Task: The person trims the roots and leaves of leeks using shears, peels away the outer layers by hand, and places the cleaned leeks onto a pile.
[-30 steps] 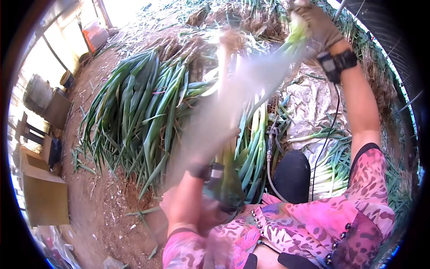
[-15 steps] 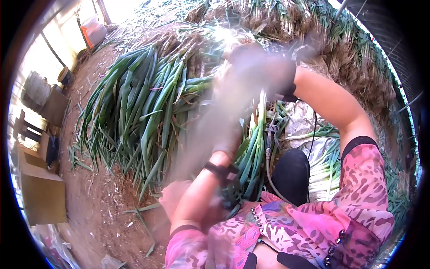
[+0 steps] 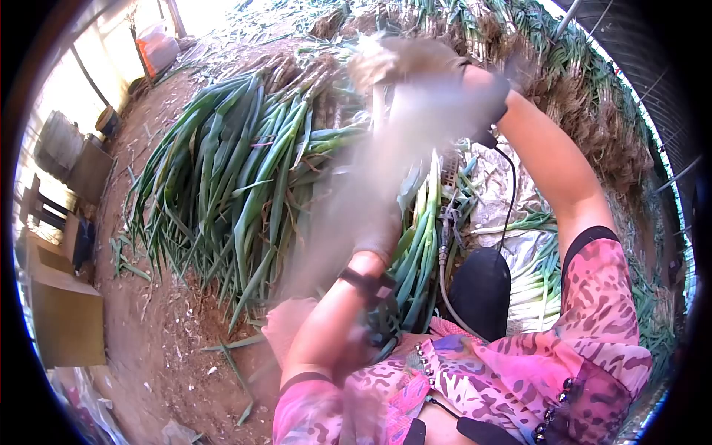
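Observation:
My right hand (image 3: 415, 63), in a brownish glove, reaches forward, its fingers curled around the upper end of a pale green onion stalk (image 3: 380, 107). Lower down, my left hand (image 3: 380, 233) is gloved too, with a watch on the wrist. A grey smear hides its fingers and whatever lies between the hands. Right beside it run green onions (image 3: 424, 222) with white stems and green leaves. Farther left lies a big heap of untrimmed green onions (image 3: 222, 170), roots away from me.
Pale-stemmed green onions (image 3: 535, 297) lie on plastic sheeting at my right, past my dark-clad knee (image 3: 480, 289). A hose (image 3: 445, 274) runs up to a metal fitting (image 3: 449, 215). Rooty bundles (image 3: 578, 111) are piled behind. Cardboard boxes (image 3: 70, 326) stand left on the soil floor.
My right hand has moved farther forward and slightly left, showing the pale stalk below its fingers. My left hand has barely moved.

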`<state>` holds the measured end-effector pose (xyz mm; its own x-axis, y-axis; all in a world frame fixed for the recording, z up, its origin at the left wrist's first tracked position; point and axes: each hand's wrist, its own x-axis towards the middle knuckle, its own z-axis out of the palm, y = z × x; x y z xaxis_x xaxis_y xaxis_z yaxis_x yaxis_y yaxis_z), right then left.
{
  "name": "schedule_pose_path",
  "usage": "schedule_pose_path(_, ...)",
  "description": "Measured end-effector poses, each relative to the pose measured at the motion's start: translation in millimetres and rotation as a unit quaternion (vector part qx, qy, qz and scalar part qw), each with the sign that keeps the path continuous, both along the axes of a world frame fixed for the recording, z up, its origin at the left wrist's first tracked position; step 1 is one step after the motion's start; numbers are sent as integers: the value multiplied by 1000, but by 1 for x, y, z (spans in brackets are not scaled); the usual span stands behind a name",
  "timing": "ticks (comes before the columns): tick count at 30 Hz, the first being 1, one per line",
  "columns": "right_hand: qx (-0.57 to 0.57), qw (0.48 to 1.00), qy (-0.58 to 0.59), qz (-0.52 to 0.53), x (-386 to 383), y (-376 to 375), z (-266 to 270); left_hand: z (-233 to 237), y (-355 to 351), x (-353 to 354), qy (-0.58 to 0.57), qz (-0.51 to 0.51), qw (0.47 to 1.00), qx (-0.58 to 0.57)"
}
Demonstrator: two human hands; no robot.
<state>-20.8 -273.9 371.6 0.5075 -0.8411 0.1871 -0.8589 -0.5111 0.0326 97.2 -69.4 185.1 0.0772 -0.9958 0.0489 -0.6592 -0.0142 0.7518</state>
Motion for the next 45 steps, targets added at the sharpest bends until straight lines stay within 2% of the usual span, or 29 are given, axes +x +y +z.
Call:
schedule_pose_path(2,44,992,107,-58,19,33,10,3,1,-1,0,-12,999,31)
schedule_pose_path(6,-58,972,227,22,18,14,-34,10,5,-2,-7,-23,999,47)
schedule_pose_path(7,-103,966,226,70,11,7,-54,9,5,-2,-6,-22,999,45)
schedule_pose_path(9,-147,959,237,44,8,-3,-53,8,5,0,-3,-16,999,40)
schedule_pose_path(10,-144,957,248,-31,8,-9,-39,6,5,0,-12,-11,999,40)
schedule_pose_path(12,-143,962,193,-128,2,-21,-8,3,4,2,-34,-4,999,37)
schedule_pose_path(13,-144,970,128,-148,-12,-29,8,3,3,3,-31,-3,999,43)
schedule_pose_path(15,-157,972,-95,-149,-44,-51,32,1,6,2,-20,-2,998,58)
schedule_pose_path(17,-130,978,-155,-50,-46,-60,31,0,5,2,-29,-10,998,56)
schedule_pose_path(19,-40,999,-37,2,-37,-55,24,0,4,-1,-35,-21,998,47)
schedule_pose_path(21,41,995,44,74,-19,-39,10,-2,7,-2,-41,-30,998,43)
schedule_pose_path(23,103,971,205,-62,9,19,14,-4,8,-6,-44,-33,997,51)
schedule_pose_path(24,26,973,228,-14,1,-1,-9,-5,8,-8,-44,-32,997,59)
schedule_pose_path(26,40,985,167,-27,-3,-9,-18,-7,7,-11,-51,-15,997,51)
schedule_pose_path(28,-18,993,83,-88,-16,-34,-28,3,5,-6,-15,-20,996,81)
schedule_pose_path(29,-46,985,33,-162,-16,-36,-17,5,2,-4,0,-26,997,70)
schedule_pose_path(30,-17,977,-8,-214,-22,-38,0,6,0,-1,14,-34,998,58)
schedule_pose_path(31,-121,963,-93,-221,-40,-45,-1,6,0,0,45,-36,997,47)
schedule_pose_path(33,-180,911,-277,-249,-74,-55,17,5,1,4,118,-54,990,58)
schedule_pose_path(35,-103,846,-430,-299,-112,-64,44,0,6,15,200,-83,971,102)
schedule_pose_path(36,-67,839,-437,-316,-128,-64,53,1,6,21,284,-84,945,137)
schedule_pose_path(37,-76,919,-253,-294,-139,-53,49,-35,-5,26,295,-95,950,45)
schedule_pose_path(38,-117,958,-69,-253,-148,-41,46,-23,-11,40,312,-122,942,33)
schedule_pose_path(39,-146,971,25,-189,-151,-32,35,-10,-9,48,397,-125,907,65)
schedule_pose_path(40,-141,985,27,-92,-146,-10,9,13,-5,56,478,-122,865,97)
schedule_pose_path(42,-52,989,-32,137,-123,46,-60,46,-2,76,464,-106,876,84)
schedule_pose_path(43,31,971,-52,232,-114,79,-105,63,3,82,460,-90,880,78)
schedule_pose_path(45,294,902,-43,312,-102,158,-190,56,-8,99,510,-43,856,75)
